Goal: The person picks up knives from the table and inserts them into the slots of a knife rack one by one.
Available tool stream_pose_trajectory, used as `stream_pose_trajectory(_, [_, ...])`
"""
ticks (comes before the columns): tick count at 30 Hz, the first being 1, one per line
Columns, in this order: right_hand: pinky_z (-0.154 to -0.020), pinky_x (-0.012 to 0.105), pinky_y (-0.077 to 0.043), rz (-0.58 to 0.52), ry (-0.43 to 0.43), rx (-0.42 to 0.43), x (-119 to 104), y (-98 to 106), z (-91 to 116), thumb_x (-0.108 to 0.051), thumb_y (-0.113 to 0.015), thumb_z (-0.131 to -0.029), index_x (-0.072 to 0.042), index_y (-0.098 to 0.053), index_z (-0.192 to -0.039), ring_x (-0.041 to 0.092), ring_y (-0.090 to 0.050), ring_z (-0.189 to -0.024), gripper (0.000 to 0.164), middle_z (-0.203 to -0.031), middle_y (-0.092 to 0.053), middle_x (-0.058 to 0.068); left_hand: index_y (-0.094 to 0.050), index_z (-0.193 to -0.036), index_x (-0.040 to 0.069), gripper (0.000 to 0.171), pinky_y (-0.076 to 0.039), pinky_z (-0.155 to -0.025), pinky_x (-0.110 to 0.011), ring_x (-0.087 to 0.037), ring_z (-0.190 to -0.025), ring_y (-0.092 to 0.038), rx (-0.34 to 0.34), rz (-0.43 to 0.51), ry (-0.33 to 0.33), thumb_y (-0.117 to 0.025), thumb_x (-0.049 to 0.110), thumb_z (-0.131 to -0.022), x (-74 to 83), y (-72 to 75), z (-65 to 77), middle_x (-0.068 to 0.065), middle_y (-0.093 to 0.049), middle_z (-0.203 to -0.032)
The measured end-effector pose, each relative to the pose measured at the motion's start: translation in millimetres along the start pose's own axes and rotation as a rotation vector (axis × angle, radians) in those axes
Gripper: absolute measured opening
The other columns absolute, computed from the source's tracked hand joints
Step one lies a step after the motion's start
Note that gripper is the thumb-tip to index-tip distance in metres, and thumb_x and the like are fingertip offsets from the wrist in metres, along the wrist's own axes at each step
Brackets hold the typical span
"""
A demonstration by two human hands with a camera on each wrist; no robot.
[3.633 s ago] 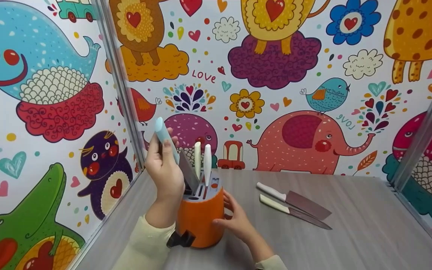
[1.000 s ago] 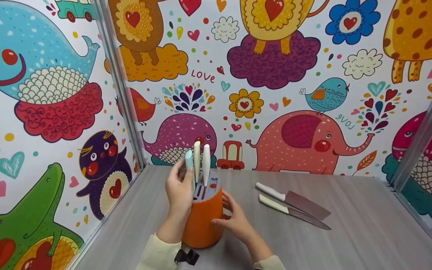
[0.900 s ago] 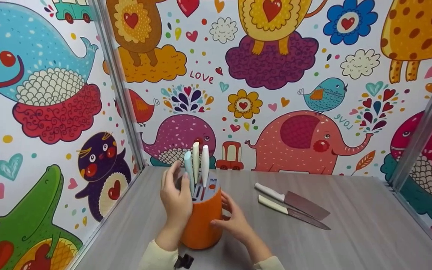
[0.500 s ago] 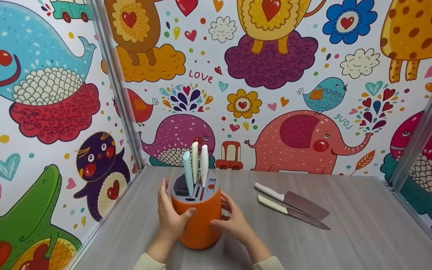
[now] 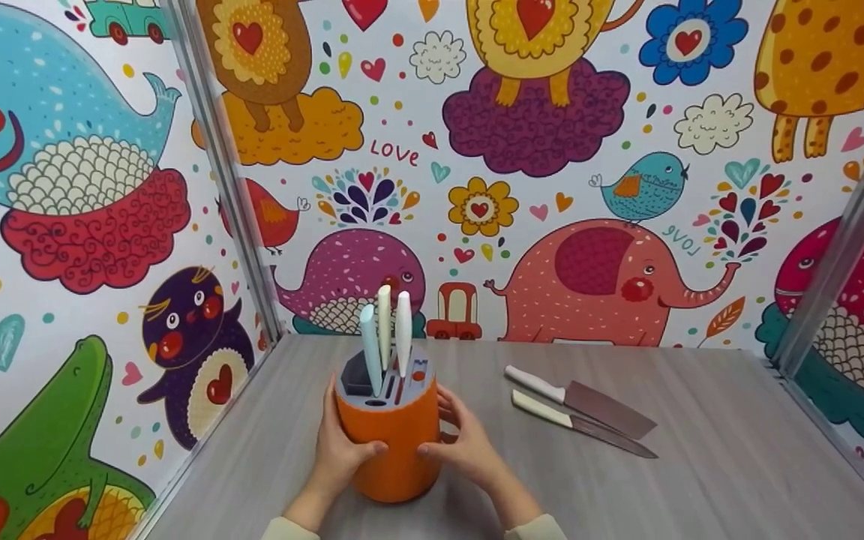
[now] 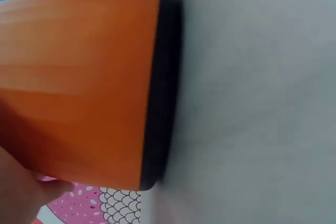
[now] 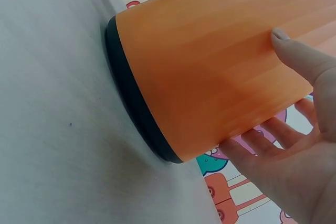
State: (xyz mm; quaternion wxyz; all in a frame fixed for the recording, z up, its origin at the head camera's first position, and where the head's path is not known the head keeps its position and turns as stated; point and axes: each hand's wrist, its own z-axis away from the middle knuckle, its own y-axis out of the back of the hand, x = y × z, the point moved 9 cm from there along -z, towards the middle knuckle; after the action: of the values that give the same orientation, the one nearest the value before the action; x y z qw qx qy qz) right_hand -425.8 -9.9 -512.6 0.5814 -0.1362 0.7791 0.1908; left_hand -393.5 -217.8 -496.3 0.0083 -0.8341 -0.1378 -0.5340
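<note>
An orange knife block (image 5: 398, 457) is grasped from both sides: its left flank is clasped by the left hand (image 5: 338, 446), its right by the right hand (image 5: 469, 450), with both thumbs laid across the front and the other fingers wrapped toward the back. The block is stood upright on the grey table (image 5: 537, 495), its black base (image 7: 134, 93) met by the tabletop. In its grey slotted top (image 5: 376, 397) three handles are held upright, slightly tilted: a pale blue handle (image 5: 370, 349), a cream handle (image 5: 385, 326) and a white handle (image 5: 403, 334); their blades are mostly hidden. To the right, well apart from the block, a white-handled cleaver (image 5: 612, 409) and a cream-handled knife (image 5: 612, 435) are laid side by side. The table is enclosed by panels (image 5: 552, 187) printed with cartoon animals.
</note>
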Motion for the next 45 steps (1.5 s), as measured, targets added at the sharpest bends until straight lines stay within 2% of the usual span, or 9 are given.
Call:
stream_pose_trajectory(5, [-0.111, 0.055, -0.042, -0.006, -0.035, 0.009, 3.5, 0.8, -0.5, -0.034, -0.081, -0.082, -0.042, -0.034, -0.148, 0.026, -0.046, -0.136, 0.082, -0.151, -0.045, -0.004, -0.016, -0.155, 0.039, 0.112, -0.043, -0.106, -0.019, -0.011, -0.126, -0.053, 0.013, 0.016, 0.010, -0.089, 0.025, -0.072, -2.9, -3.0, 1.6, 0.008, -0.045, -0.151])
stream_pose_trajectory(13, [-0.107, 0.054, -0.046, -0.006, -0.015, -0.018, 6.1, 13.2, -1.3, -0.030, -0.081, -0.083, -0.035, -0.035, -0.150, 0.030, -0.050, -0.133, 0.081, -0.149, -0.049, 0.004, -0.020, -0.154, 0.034, 0.112, -0.045, -0.104, -0.020, -0.012, -0.123, -0.055, 0.053, -0.024, 0.013, -0.091, 0.020, -0.068, -3.4, -1.0, 3.0, 0.005, -0.050, -0.147])
stream_pose_trajectory(20, [-0.104, 0.058, -0.046, 0.027, 0.085, 0.115, 15.4, 71.5, 5.5, -0.013, -0.077, -0.085, -0.009, -0.041, -0.148, 0.046, -0.051, -0.130, 0.073, -0.140, -0.055, 0.021, -0.019, -0.154, 0.034, 0.110, -0.043, -0.108, -0.028, -0.011, -0.124, -0.053, 0.053, -0.059, 0.058, -0.090, 0.022, -0.071, -4.8, 0.2, 5.6, 0.006, -0.047, -0.149])
stream_pose_trajectory(24, [-0.101, 0.045, -0.052, 0.028, 0.063, 0.270, 24.0, 111.9, 10.3, -0.003, -0.074, -0.086, 0.002, -0.049, -0.140, 0.047, -0.054, -0.126, 0.059, -0.133, -0.060, 0.024, -0.018, -0.154, 0.036, 0.108, -0.042, -0.112, -0.039, -0.012, -0.126, -0.051, 0.044, -0.055, 0.079, -0.089, 0.026, -0.073, -6.1, -1.9, 5.2, 0.007, -0.045, -0.150])
stream_pose_trajectory(27, [-0.100, 0.042, -0.053, 0.167, 0.016, 0.383, 30.3, 135.6, 13.2, -0.008, -0.077, -0.084, 0.000, -0.056, -0.134, 0.042, -0.058, -0.124, 0.055, -0.129, -0.064, 0.020, -0.018, -0.153, 0.036, 0.108, -0.042, -0.112, -0.044, -0.012, -0.126, -0.051, 0.049, -0.046, 0.083, -0.089, 0.026, -0.072, -6.9, -2.4, 4.5, 0.008, -0.046, -0.149])
stream_pose_trajectory(31, [-0.102, 0.052, -0.048, 0.529, -0.022, 0.515, 31.9, 158.6, 17.9, -0.011, -0.080, -0.080, -0.004, -0.066, -0.123, 0.037, -0.061, -0.118, 0.045, -0.120, -0.068, 0.016, -0.018, -0.154, 0.035, 0.108, -0.042, -0.113, -0.047, -0.013, -0.126, -0.051, 0.051, -0.041, 0.088, -0.089, 0.025, -0.072, -7.3, -3.1, 3.9, 0.007, -0.047, -0.149])
stream_pose_trajectory(35, [-0.102, 0.055, -0.045, 0.793, -0.093, 0.567, 32.4, 169.9, 24.5, -0.005, -0.077, -0.076, -0.001, -0.068, -0.119, 0.042, -0.059, -0.116, 0.044, -0.118, -0.066, 0.021, -0.018, -0.154, 0.032, 0.108, -0.041, -0.113, -0.047, -0.014, -0.127, -0.051, 0.049, -0.039, 0.094, -0.089, 0.027, -0.072, -7.8, -3.3, 4.1, 0.004, -0.046, -0.150])
stream_pose_trajectory(41, [-0.097, 0.056, -0.048, 0.903, -0.220, 0.489, 44.6, 170.7, 27.2, -0.005, -0.078, -0.075, 0.005, -0.066, -0.121, 0.044, -0.060, -0.112, 0.049, -0.120, -0.064, 0.026, -0.019, -0.155, 0.031, 0.108, -0.042, -0.110, -0.031, -0.011, -0.126, -0.051, 0.054, -0.044, 0.093, -0.088, 0.024, -0.072, -8.1, -1.5, 4.0, 0.005, -0.046, -0.150])
stream_pose_trajectory(45, [-0.091, 0.054, -0.052, 0.916, -0.240, 0.487, 43.4, 169.4, 26.8, -0.002, -0.077, -0.074, 0.004, -0.069, -0.113, 0.041, -0.064, -0.104, 0.041, -0.110, -0.068, 0.024, -0.017, -0.154, 0.032, 0.106, -0.041, -0.112, -0.037, -0.013, -0.127, -0.051, 0.042, -0.049, 0.103, -0.087, 0.028, -0.075, -7.7, -1.2, 3.7, 0.005, -0.045, -0.151])
